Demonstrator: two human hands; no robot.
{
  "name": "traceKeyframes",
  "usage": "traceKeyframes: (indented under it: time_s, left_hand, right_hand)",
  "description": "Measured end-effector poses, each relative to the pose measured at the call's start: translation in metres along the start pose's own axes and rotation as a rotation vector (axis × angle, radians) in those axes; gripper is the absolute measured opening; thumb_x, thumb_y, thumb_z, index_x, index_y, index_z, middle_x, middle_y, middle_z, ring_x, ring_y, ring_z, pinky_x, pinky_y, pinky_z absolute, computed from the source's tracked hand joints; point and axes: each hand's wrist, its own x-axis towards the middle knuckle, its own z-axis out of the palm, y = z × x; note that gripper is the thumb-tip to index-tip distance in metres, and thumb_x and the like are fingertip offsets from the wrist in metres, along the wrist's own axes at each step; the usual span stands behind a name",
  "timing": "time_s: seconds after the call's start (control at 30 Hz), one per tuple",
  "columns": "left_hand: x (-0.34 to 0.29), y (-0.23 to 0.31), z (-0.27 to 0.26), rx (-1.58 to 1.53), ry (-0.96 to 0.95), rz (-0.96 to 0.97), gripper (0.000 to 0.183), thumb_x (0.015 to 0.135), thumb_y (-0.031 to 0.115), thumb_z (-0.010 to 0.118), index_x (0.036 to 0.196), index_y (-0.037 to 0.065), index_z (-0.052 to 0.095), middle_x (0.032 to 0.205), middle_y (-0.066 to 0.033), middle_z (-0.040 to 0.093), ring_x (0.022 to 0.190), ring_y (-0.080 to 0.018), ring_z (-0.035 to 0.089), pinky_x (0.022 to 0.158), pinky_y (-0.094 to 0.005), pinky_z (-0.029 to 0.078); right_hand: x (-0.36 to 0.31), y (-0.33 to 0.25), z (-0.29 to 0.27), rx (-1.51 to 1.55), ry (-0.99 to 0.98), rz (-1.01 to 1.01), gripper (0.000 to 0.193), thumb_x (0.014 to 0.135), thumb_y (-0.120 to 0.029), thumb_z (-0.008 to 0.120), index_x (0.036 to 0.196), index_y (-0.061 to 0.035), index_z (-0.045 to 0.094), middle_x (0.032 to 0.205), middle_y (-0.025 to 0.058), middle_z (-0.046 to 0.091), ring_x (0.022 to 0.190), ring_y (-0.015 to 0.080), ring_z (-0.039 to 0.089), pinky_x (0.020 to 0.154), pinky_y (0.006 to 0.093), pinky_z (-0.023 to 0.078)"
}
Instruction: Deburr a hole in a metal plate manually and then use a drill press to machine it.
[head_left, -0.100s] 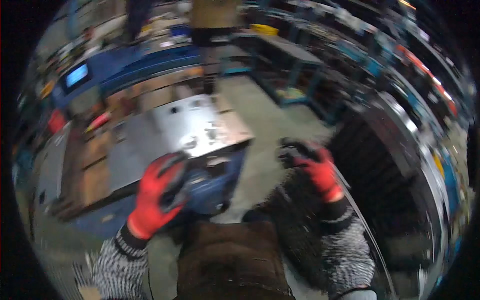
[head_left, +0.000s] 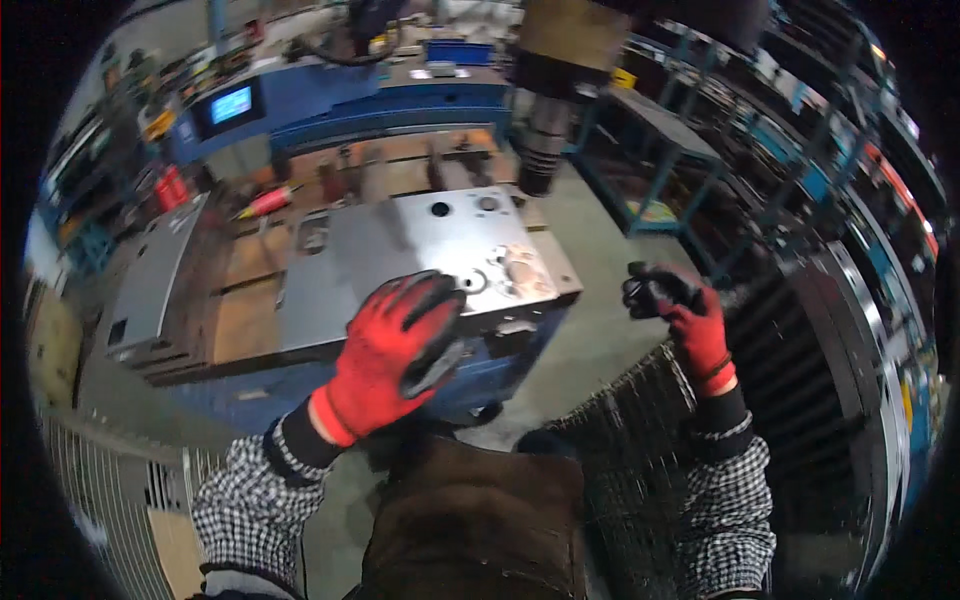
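My left hand (head_left: pixel 395 350), in a red glove with black palm and fingertips, hovers at the front edge of a flat grey metal plate (head_left: pixel 370 240). Its fingers bend gently, the thumb stands apart, and nothing shows in it. The plate has round holes and lies on a machine table, with shiny wet-looking patches at its right end. Farther right, my right hand (head_left: pixel 690 315) wears a matching glove and is raised over the floor, clear of the plate. Its fingers are loosely curled and apart, with no held object visible.
A spindle head (head_left: pixel 540 140) hangs beyond the plate's right end. Another metal piece (head_left: pixel 160 280) stands left, near a red-and-yellow bottle (head_left: pixel 267 202). A lit screen (head_left: pixel 231 105) is at the back left. Dark ribbed panels (head_left: pixel 800 370) stand right; a teal-framed cart (head_left: pixel 660 150) is behind.
The view has swung left, so the table and plate sit farther right in the picture. Both hands also appear farther right, and the blur has lessened.
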Motion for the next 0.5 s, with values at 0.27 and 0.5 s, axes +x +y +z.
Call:
traceKeyframes:
  time_s: [0.27, 0.5]
  left_hand:
    - [0.004, -0.004, 0.01, 0.26, -0.221, -0.101, 0.074, 0.093, 0.039, 0.073, 0.156, 0.006, 0.052, 0.157, -0.0245, 0.05, 0.143, -0.0473, 0.049, 0.123, -0.057, 0.036]
    - [0.009, 0.002, 0.006, 0.269, -0.256, -0.116, 0.071, 0.094, 0.041, 0.07, 0.154, 0.005, 0.054, 0.157, -0.0263, 0.05, 0.141, -0.0492, 0.05, 0.122, -0.0576, 0.037]
  right_hand:
    - [0.136, 0.022, 0.041, -0.205, -0.298, -0.1, 0.038, 0.092, 0.007, 0.071, 0.13, -0.0001, 0.073, 0.118, 0.0103, 0.078, 0.105, 0.0163, 0.073, 0.092, 0.0321, 0.06]
    - [0.168, 0.039, 0.048, -0.578, -0.453, -0.163, 0.031, 0.091, -0.009, 0.081, 0.122, -0.0044, 0.078, 0.084, 0.0062, 0.074, 0.07, 0.0108, 0.067, 0.062, 0.0301, 0.054]
